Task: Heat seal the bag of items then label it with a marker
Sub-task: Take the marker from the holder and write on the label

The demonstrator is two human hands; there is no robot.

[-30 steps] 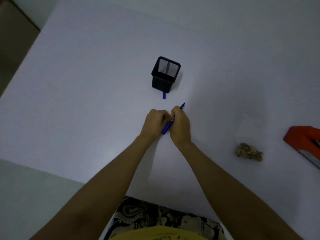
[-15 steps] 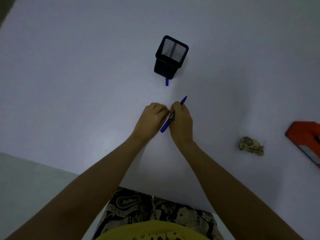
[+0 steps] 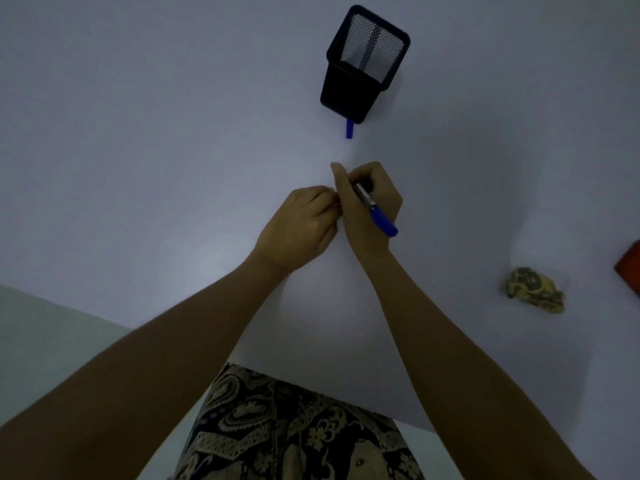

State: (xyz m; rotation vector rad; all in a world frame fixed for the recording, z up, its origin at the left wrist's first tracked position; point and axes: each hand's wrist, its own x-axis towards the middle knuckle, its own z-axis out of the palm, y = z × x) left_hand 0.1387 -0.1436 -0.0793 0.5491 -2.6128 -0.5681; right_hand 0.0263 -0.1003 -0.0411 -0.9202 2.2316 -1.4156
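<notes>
Head view: I see the right hand (image 3: 369, 206) with its grip closed around the blue marker (image 3: 375, 210), blue end pointing back toward the wrist. Left hand (image 3: 299, 226) is curled, fingertips touching the right hand; what it pinches I cannot tell. Blue cap (image 3: 349, 129) lies on the white bench (image 3: 138, 133) against the black mesh holder (image 3: 363, 64). Crumpled patterned bundle (image 3: 535, 289) sits well right; I can't make out the bag.

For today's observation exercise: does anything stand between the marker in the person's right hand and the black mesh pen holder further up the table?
Only the blue cap, lying on the table just in front of the pen holder. The marker sits gripped in the right hand, beside the left hand.
</notes>
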